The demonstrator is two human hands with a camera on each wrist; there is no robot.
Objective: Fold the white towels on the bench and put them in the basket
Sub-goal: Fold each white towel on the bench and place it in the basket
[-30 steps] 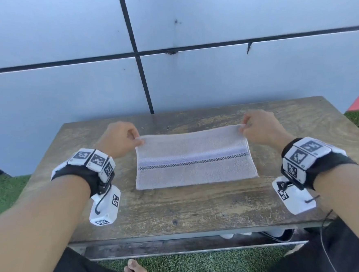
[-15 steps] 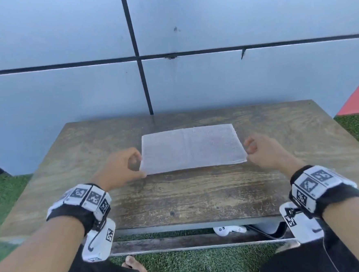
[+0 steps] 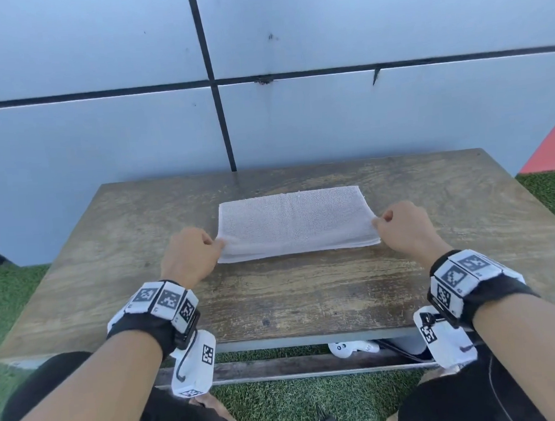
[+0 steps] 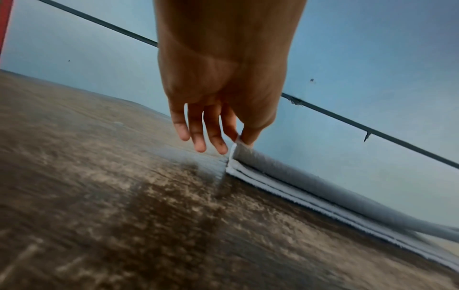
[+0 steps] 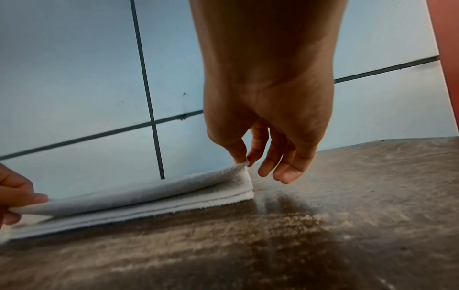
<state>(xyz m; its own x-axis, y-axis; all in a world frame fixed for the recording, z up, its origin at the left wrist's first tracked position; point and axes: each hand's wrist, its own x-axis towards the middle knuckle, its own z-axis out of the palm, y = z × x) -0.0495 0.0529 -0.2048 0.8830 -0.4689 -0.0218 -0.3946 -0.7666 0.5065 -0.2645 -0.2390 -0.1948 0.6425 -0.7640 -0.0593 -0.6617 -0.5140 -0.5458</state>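
Pinching the top layer of the soft white folded towel (image 3: 295, 222) at its two near corners, both hands are lifting that layer a little off the layers below. The towel lies in the middle of the worn brown wooden bench (image 3: 308, 293), near the pale blue wall (image 3: 394, 120). The left hand (image 3: 190, 252) holds its corner between thumb and first finger, with the other fingers (image 4: 198, 135) hanging loose. The right hand (image 3: 402, 226) does the same on the other side, its spare fingers (image 5: 285, 166) loose too.

I think the towel is light and floppy, so it will sag in the middle. Holding the corners and pulling a little apart should keep it flat for the next fold.

No basket can be seen. The white wrist bands (image 3: 164, 303) have black square patterns, but no words I can read.
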